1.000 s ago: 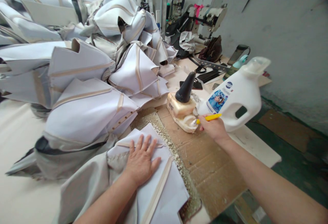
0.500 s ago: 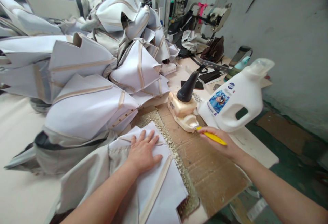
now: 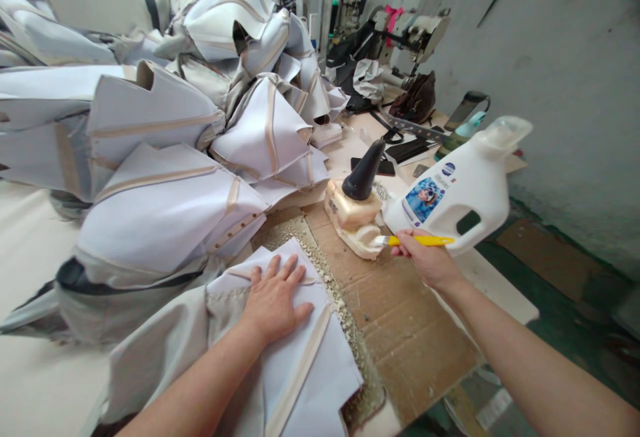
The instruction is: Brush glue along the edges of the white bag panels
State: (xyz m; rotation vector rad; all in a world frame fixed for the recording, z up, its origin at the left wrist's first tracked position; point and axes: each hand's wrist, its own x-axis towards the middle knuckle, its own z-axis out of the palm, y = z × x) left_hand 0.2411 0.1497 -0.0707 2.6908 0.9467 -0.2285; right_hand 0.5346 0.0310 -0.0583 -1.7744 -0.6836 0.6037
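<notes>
My left hand (image 3: pixel 276 296) lies flat with fingers spread on a white fabric panel (image 3: pixel 311 370) that has beige tape strips and grey cloth (image 3: pixel 165 350) attached. Under the panel's right edge shows a board crusted with dried glue (image 3: pixel 333 294). My right hand (image 3: pixel 425 257) grips a brush with a yellow handle (image 3: pixel 427 240). The brush's bristle end is at the shallow hollow of a glue-coated pot (image 3: pixel 356 214), in whitish paste. A black cone-shaped nozzle (image 3: pixel 365 170) points up from the pot's top.
A large white jug (image 3: pixel 465 184) stands just behind my right hand. Sewn white and grey pieces (image 3: pixel 165 204) are heaped on the left. Brown cardboard (image 3: pixel 395 317) covers the table's right side. Farther back are a phone (image 3: pixel 380 166), a dark pouch (image 3: pixel 417 97) and a sewing machine (image 3: pixel 415 30).
My right hand has shifted slightly up, and the brush handle has swung from slanting down to nearly level. My left hand stays flat on the panel; the view has shifted slightly.
</notes>
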